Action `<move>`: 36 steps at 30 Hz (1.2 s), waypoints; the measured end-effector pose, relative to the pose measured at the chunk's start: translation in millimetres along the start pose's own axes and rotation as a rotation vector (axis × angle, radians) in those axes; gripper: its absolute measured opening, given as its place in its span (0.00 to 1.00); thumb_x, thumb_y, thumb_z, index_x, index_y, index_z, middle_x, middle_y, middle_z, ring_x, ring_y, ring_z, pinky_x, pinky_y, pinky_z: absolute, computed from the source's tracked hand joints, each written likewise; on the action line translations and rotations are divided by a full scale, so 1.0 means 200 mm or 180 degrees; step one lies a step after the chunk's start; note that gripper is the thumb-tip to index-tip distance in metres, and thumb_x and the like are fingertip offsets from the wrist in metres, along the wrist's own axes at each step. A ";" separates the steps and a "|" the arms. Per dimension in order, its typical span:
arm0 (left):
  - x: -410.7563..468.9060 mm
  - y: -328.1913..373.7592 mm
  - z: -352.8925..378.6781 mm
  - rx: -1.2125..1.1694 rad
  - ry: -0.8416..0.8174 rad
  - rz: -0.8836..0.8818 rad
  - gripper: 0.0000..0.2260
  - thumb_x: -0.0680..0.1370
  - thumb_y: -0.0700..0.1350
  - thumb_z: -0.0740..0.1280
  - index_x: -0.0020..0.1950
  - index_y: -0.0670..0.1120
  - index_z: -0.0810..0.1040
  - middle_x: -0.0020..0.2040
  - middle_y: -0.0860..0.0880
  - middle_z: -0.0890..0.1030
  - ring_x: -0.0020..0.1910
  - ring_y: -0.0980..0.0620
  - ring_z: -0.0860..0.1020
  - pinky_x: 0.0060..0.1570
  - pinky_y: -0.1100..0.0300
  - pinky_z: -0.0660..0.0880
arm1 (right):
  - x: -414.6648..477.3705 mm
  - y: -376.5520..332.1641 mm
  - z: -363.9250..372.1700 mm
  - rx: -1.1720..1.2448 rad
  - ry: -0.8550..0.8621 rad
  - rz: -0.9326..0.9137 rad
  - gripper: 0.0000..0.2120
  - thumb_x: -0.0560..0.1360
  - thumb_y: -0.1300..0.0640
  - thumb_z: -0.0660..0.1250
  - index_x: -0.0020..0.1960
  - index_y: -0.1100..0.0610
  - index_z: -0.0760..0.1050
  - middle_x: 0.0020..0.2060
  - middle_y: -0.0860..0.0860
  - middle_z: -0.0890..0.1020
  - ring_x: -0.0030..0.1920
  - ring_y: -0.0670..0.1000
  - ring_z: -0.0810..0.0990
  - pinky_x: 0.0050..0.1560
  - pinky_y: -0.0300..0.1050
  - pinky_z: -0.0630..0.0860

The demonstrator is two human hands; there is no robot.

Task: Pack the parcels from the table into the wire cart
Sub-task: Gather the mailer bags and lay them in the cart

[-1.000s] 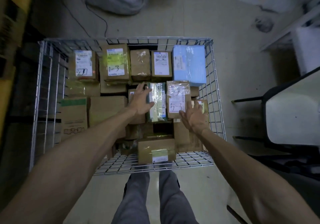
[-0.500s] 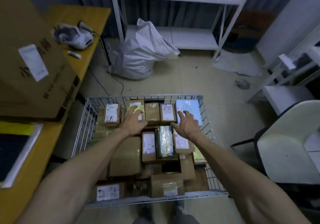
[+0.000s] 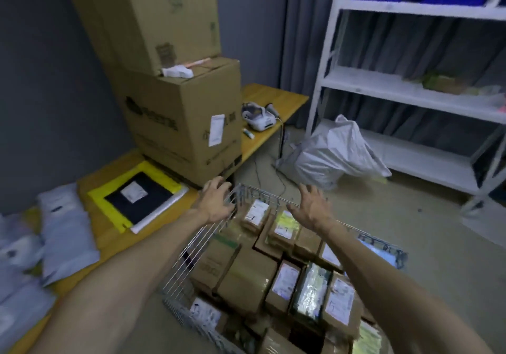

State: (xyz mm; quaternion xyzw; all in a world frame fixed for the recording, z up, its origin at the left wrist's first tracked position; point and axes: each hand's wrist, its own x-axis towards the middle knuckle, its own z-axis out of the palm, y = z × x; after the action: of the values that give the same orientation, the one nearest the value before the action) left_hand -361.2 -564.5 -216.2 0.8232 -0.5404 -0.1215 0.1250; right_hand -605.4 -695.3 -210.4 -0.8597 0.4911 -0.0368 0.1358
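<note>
Left hand point(image 3: 216, 201), right hand point(image 3: 310, 207): both wide, empty, lifted clear of boxes point(image 3: 246, 277) packed in cart point(image 3: 189, 258), 5 o'clock. Turned now toward worktop point(image 3: 109, 240), 9 o'clock, bearing unpacked parcels point(image 3: 65, 227). Likely next: fetch one; task unfinished.

wire cart point(image 3: 290, 202) packed with parcels point(image 3: 247, 279), big cartons point(image 3: 180, 123) crowding table point(image 3: 109, 233)

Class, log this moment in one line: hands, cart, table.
wire cart: many boxed parcels inside | left hand: empty, at its far corner | right hand: empty, fingers spread above it | table: grey mailers not yet packed
</note>
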 end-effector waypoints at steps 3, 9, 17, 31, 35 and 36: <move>-0.21 -0.15 -0.12 0.0218 0.0158 -0.0316 0.32 0.77 0.54 0.68 0.78 0.48 0.60 0.78 0.44 0.55 0.76 0.40 0.56 0.72 0.42 0.61 | 0.01 -0.19 -0.03 -0.0059 -0.0055 -0.0413 0.35 0.78 0.39 0.61 0.79 0.52 0.55 0.74 0.57 0.63 0.73 0.60 0.62 0.71 0.61 0.62; -0.66 -0.48 -0.36 0.0378 0.0515 -0.1008 0.32 0.78 0.54 0.66 0.79 0.49 0.58 0.79 0.45 0.52 0.77 0.41 0.55 0.70 0.42 0.64 | -0.02 -0.70 -0.04 -0.0095 -0.0198 -0.1118 0.34 0.78 0.39 0.61 0.78 0.52 0.55 0.73 0.57 0.63 0.72 0.60 0.61 0.71 0.62 0.61; -1.26 -0.97 -0.58 0.0421 0.0901 -0.1832 0.32 0.78 0.55 0.66 0.79 0.50 0.58 0.80 0.44 0.51 0.77 0.40 0.56 0.70 0.44 0.65 | -0.21 -1.44 0.06 -0.0204 -0.0153 -0.2005 0.32 0.79 0.40 0.60 0.77 0.53 0.56 0.71 0.57 0.64 0.71 0.60 0.62 0.69 0.60 0.62; -1.98 -1.81 -0.71 0.0383 0.0964 -0.2319 0.30 0.79 0.54 0.66 0.78 0.51 0.59 0.80 0.44 0.50 0.77 0.40 0.54 0.72 0.43 0.61 | -0.52 -2.47 0.39 -0.0399 -0.0008 -0.2558 0.31 0.80 0.42 0.60 0.77 0.54 0.58 0.72 0.58 0.63 0.73 0.60 0.60 0.71 0.62 0.61; -2.06 -1.99 -0.68 0.0346 0.0816 -0.2390 0.31 0.79 0.55 0.65 0.79 0.52 0.58 0.80 0.45 0.49 0.78 0.40 0.53 0.73 0.43 0.60 | -0.56 -2.62 0.51 -0.0487 -0.0151 -0.2634 0.31 0.80 0.42 0.59 0.78 0.54 0.57 0.73 0.58 0.63 0.73 0.60 0.60 0.71 0.63 0.62; -2.07 -2.03 -0.67 0.0348 0.0795 -0.2372 0.31 0.79 0.55 0.65 0.79 0.52 0.58 0.80 0.45 0.49 0.78 0.41 0.53 0.73 0.43 0.60 | -0.55 -2.65 0.55 -0.0527 -0.0182 -0.2647 0.32 0.80 0.42 0.59 0.78 0.54 0.56 0.73 0.58 0.62 0.74 0.60 0.59 0.71 0.64 0.62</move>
State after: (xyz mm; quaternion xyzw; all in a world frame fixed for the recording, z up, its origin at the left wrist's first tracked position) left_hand -127.7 -17.4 -199.5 0.9768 -0.1909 -0.0286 0.0931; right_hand -198.8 -324.5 -164.6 -0.9933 0.0998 -0.0250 0.0534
